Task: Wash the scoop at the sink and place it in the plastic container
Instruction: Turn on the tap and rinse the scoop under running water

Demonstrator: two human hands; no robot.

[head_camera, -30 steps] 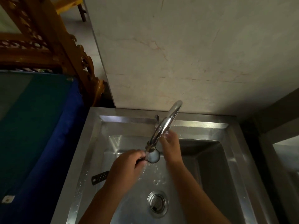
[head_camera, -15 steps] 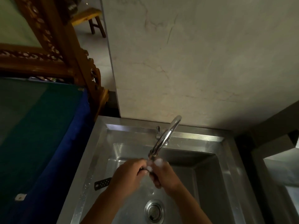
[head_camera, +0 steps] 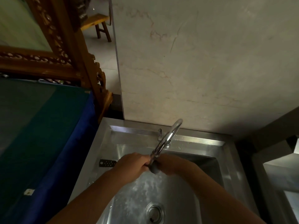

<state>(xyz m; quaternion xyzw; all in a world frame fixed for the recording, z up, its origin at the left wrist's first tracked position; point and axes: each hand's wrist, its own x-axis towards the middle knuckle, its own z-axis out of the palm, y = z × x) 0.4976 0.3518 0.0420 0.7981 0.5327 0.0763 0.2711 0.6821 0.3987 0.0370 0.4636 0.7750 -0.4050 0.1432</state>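
Together, left hand (head_camera: 132, 165) (fisted), right hand (head_camera: 173, 164) gripping scoop (head_camera: 155, 168)

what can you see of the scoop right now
Only parts of the scoop show. Its dark, rounded bowl sits just under the faucet spout, over the wet sink basin. A flat dark handle end with small holes pokes out left of the left hand, which grips the handle. The right hand touches the bowl. Material is hard to tell.

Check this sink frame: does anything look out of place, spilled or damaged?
Nothing stands out. Both hands, left hand and right hand, hold the scoop under the faucet, its perforated handle sticking out left. Water splashes stay inside the sink. The plastic container is not in view.
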